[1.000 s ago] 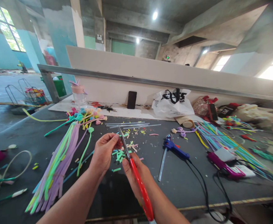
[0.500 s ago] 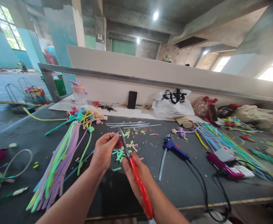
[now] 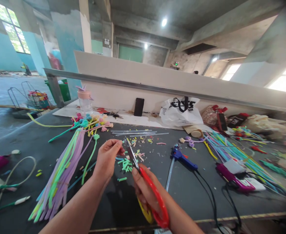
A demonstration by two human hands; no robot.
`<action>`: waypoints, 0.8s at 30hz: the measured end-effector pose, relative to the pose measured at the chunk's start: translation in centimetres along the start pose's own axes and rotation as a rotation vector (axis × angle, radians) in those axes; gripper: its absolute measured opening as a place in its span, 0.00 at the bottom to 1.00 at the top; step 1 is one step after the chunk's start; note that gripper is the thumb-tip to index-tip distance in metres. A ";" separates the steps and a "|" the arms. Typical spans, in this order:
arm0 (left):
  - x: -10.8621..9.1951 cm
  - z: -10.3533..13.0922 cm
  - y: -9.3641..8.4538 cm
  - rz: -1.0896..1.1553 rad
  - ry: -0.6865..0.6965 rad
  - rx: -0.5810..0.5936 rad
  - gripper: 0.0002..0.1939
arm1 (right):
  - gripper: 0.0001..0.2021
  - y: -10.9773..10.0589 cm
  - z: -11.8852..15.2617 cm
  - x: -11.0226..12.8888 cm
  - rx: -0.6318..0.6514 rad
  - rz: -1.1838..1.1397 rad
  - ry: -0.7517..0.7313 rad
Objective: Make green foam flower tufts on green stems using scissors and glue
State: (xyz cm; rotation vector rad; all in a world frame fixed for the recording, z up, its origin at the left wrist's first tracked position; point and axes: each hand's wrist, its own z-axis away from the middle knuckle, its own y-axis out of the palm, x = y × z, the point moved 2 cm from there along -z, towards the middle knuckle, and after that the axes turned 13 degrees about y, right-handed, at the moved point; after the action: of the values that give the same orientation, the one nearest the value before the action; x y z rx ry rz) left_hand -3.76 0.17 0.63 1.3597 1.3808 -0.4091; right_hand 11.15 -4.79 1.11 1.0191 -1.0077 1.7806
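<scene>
Head view: right hand (image 3: 146,188) gripping scissors (image 3: 149,185), fingers wrapped at the handles; left hand (image 3: 110,156) closed in a pinch, thumb to fingertips, can't tell if anything small is between them. Clock centred on the hands, 12 away from the wearer. Scissors sit at centre, long axis 11 to 5: blade tips to 11, just beside the left fingertips, red handle back to 5, yellow handle apart from it toward 6. Blade gap too fine to judge. Short green cut pieces (image 3: 127,165) scattered between the hands, left of the blades, lying at mixed angles. Lone green stem (image 3: 90,159) at 9, near the left hand, long axis 1 to 7. Bundle of fuzzy stems (image 3: 60,175) at 8, mostly lilac and green, also 1 to 7. Clear sticks (image 3: 138,132) at 12, lying roughly 9 to 3. Blue glue gun (image 3: 185,160) at 3, clear stick in it pointing to 7. Fuzzy flowers (image 3: 94,123) at 10, clear jar (image 3: 85,105) beyond them. Phone (image 3: 139,107) farther off at 12, upright; white bag (image 3: 179,112) at 1.
</scene>
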 end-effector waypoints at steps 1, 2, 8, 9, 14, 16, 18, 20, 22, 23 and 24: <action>0.0 -0.2 -0.2 0.024 0.013 -0.022 0.09 | 0.21 -0.5 0.3 -0.2 0.143 -0.064 0.117; 0.0 -0.3 -0.3 0.045 0.022 -0.042 0.09 | 0.23 -1.1 0.6 -0.4 0.294 -0.128 0.223; -0.2 -0.3 -0.2 0.114 -0.007 -0.094 0.11 | 0.28 -5.3 1.9 -0.5 0.580 -0.247 0.345; -0.2 -0.3 -0.2 0.115 -0.009 -0.102 0.11 | 0.28 -5.9 1.8 -0.4 0.541 -0.234 0.316; 0.5 -0.7 -0.3 0.066 0.005 -0.123 0.12 | 0.22 -9.3 -1.4 0.7 -0.017 0.340 0.092; 1.0 -0.9 -0.5 0.024 0.022 -0.132 0.13 | 0.18 -10.3 -3.5 1.2 -0.240 0.636 -0.005; 1.3 -1.1 -0.8 -0.023 0.040 -0.146 0.13 | 0.17 -10.7 -5.4 1.4 -0.352 0.821 -0.014; 1.6 -1.2 -1.0 -0.075 0.057 -0.164 0.13 | 0.20 -10.4 -6.9 1.4 -0.398 0.901 0.013; 1.9 -1.3 -1.3 -0.127 0.068 -0.181 0.14 | 0.23 -9.7 -7.8 1.3 -0.415 0.923 0.017; 2.0 -1.3 -1.4 -0.151 0.075 -0.189 0.14 | 0.23 -9.3 -8.0 1.3 -0.420 0.931 0.010; 2.1 -1.4 -1.5 -0.175 0.080 -0.195 0.14 | 0.23 -9.0 -8.2 1.2 -0.425 0.939 0.003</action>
State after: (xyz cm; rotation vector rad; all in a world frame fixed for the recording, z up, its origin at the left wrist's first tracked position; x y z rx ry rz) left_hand -5.15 1.95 -1.33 1.1106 1.5702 -0.3286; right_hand 16.99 5.92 1.39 0.2549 -1.9641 2.1035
